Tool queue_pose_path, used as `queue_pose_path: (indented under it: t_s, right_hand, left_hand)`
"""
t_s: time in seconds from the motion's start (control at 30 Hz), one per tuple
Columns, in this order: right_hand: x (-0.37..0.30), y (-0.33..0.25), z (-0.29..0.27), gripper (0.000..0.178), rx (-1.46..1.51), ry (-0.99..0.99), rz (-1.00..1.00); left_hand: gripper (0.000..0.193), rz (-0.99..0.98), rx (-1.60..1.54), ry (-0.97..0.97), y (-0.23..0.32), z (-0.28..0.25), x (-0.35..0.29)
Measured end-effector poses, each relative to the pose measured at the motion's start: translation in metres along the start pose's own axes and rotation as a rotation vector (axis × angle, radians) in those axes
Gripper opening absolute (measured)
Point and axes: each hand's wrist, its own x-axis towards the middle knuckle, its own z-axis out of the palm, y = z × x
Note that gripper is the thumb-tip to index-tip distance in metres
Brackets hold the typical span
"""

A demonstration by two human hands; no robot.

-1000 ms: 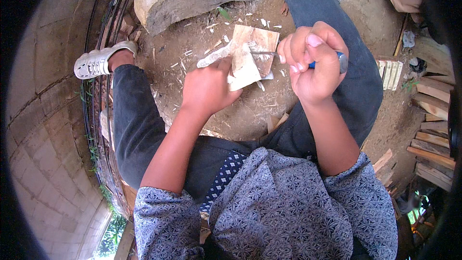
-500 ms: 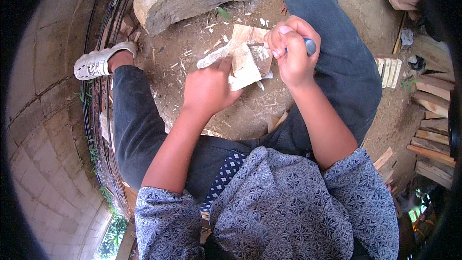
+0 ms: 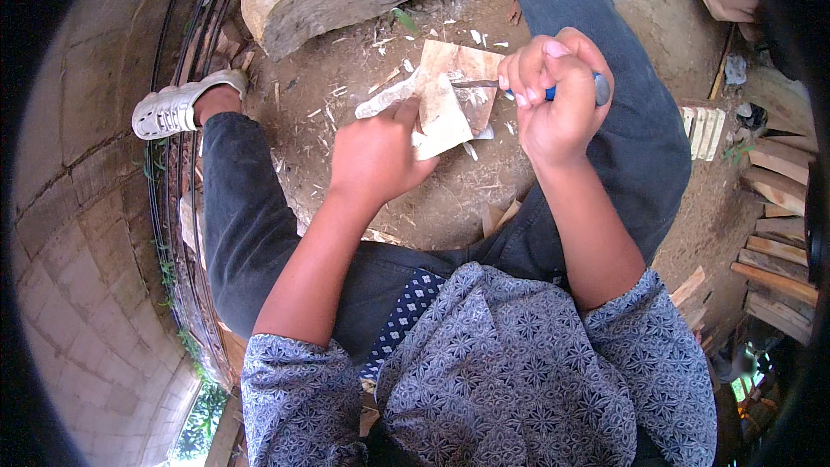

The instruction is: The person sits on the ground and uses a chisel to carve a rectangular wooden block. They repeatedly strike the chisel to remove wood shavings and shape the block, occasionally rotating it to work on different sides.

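Note:
My left hand [image 3: 376,156] grips the near left side of a pale piece of wood [image 3: 444,117], its fingers bent over the edge and the thumb along the near side. The wood has an irregular, partly cut shape, with a browner flat part at the far right. In my right hand [image 3: 562,95] is a blue-handled tool with a narrow metal shaft [image 3: 475,84], the fist wrapped round its handle. The shaft points left, and its tip lies over the middle of the wood. Whether the tip touches the wood I cannot tell.
A large curved stone block [image 3: 346,0] lies beyond the wood. Pale shavings are scattered over the dirt ground [image 3: 303,156]. My legs [image 3: 605,112] stretch out on either side. Wooden pieces [image 3: 778,207] are stacked at the right, and a block wall [image 3: 78,207] stands at the left.
My right hand has drawn back to the right with the blue-handled tool, and more of its metal shaft shows. The left hand and the wood have hardly moved.

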Motion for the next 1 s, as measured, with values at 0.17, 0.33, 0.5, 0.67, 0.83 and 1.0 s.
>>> queue_pose_path:
  t_s: [0.17, 0.33, 0.5, 0.67, 0.83, 1.0]
  right_hand:
    - [0.000, 0.000, 0.001, 0.026, -0.001, -0.003, -0.011]
    - [0.001, 0.000, -0.001, 0.027, 0.022, 0.031, -0.021]
    - [0.003, 0.001, 0.001, 0.027, 0.028, 0.092, -0.005]
    - [0.006, 0.000, 0.003, 0.029, 0.061, 0.175, 0.023]
    - [0.008, 0.004, 0.007, 0.029, 0.053, 0.252, 0.004]
    - [0.017, 0.036, -0.009, 0.034, 0.001, 0.280, -0.026]
  left_hand:
    - [0.068, -0.010, 0.011, -0.002, 0.001, -0.001, 0.000]
    - [0.063, 0.003, 0.005, -0.045, 0.002, -0.006, 0.001]
    - [0.063, -0.035, -0.009, -0.069, 0.000, -0.009, 0.005]
    - [0.064, -0.044, 0.006, -0.053, -0.001, -0.007, 0.007]
    - [0.066, -0.049, 0.018, -0.037, -0.003, -0.005, 0.010]
    - [0.065, -0.057, 0.006, -0.054, 0.001, -0.009, 0.014]
